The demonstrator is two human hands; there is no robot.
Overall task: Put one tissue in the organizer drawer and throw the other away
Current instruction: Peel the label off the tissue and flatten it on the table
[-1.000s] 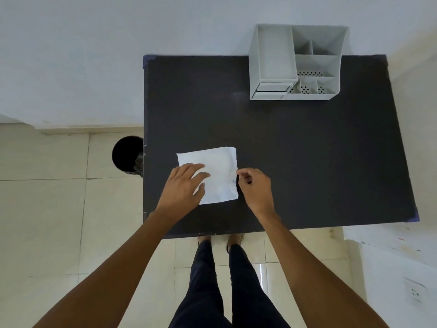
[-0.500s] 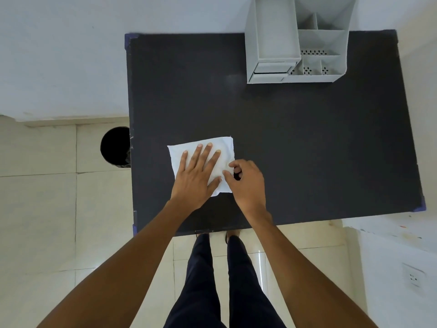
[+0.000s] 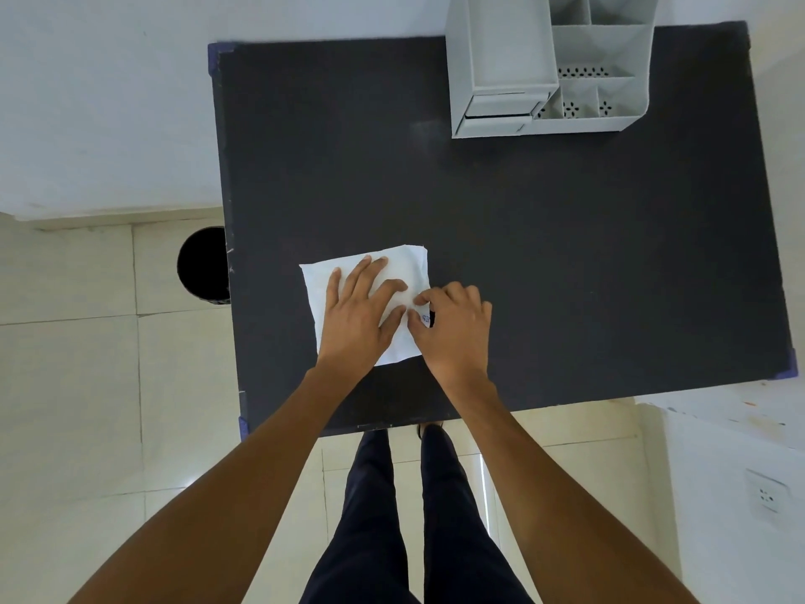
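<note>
A white square tissue (image 3: pixel 407 265) lies flat on the black table (image 3: pixel 566 263), near its front left. My left hand (image 3: pixel 359 313) presses flat on the tissue with fingers spread. My right hand (image 3: pixel 453 326) pinches the tissue's right edge between thumb and fingers; a small blue mark shows there. Whether a second tissue lies under the top one cannot be told. The grey desk organizer (image 3: pixel 549 67) stands at the table's far edge, with its small drawer (image 3: pixel 501 113) at the lower left front, slightly pulled out.
A round black bin (image 3: pixel 202 265) stands on the tiled floor just left of the table. White walls close in behind and to the right, with a wall socket (image 3: pixel 766 496) low on the right. My legs (image 3: pixel 414 516) stand at the table's front edge.
My left hand slid further onto the tissue and spread flat. My right hand closed in on the tissue's right edge. The camera tilted, shifting the organizer up in view.
</note>
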